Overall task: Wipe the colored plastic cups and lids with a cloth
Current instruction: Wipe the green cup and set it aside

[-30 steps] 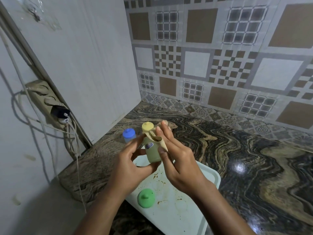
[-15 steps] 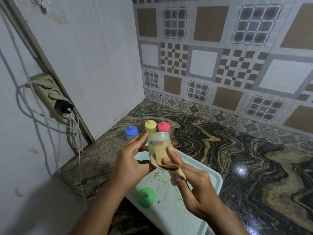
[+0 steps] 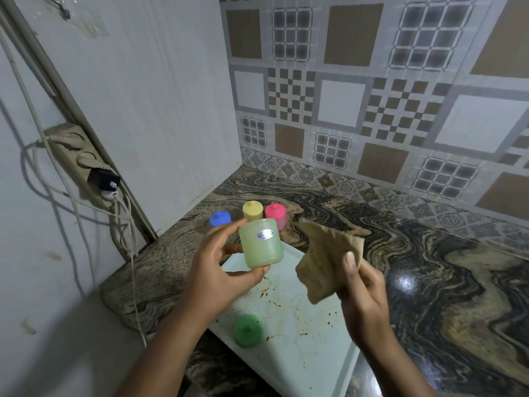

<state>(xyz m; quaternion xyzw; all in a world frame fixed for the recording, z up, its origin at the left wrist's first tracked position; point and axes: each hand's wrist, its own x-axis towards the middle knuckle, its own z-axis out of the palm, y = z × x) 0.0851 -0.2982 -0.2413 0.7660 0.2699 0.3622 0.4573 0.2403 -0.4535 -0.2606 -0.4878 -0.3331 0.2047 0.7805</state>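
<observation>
item 1: pale green translucent plastic cup [image 3: 261, 243], lidless, oval sticker on its side; held in the air above the far end of the tray, near upright. holder: left hand [image 3: 217, 270], fingers [image 3: 229, 229] curled round the cup's far side, thumb under its lower edge.

item 2: tan cloth [image 3: 323, 259], crumpled, hanging in the air to the right of the cup and apart from it. holder: right hand [image 3: 362, 293], thumb pressed on the cloth's front, the other fingers curled behind it, pinching it.

item 3: round green plastic lid [image 3: 248, 330] with a small knob, lying on the near left part of the tray.

item 4: white rectangular plastic tray [image 3: 300, 353], speckled with brown stains, resting on the table.

items 5–7: blue-lidded plastic cup [image 3: 219, 218], yellow-lidded plastic cup [image 3: 252, 211], pink-lidded plastic cup [image 3: 275, 214], standing close together in a row on the table beyond the tray, near the corner.

item 8: dark marbled stone table [image 3: 429, 253].

item 9: beige power strip [image 3: 83, 161] on the left wall, black charger [image 3: 103, 179] plugged in, cables hanging.

item 10: patterned tile wall [image 3: 372, 96] behind.
</observation>
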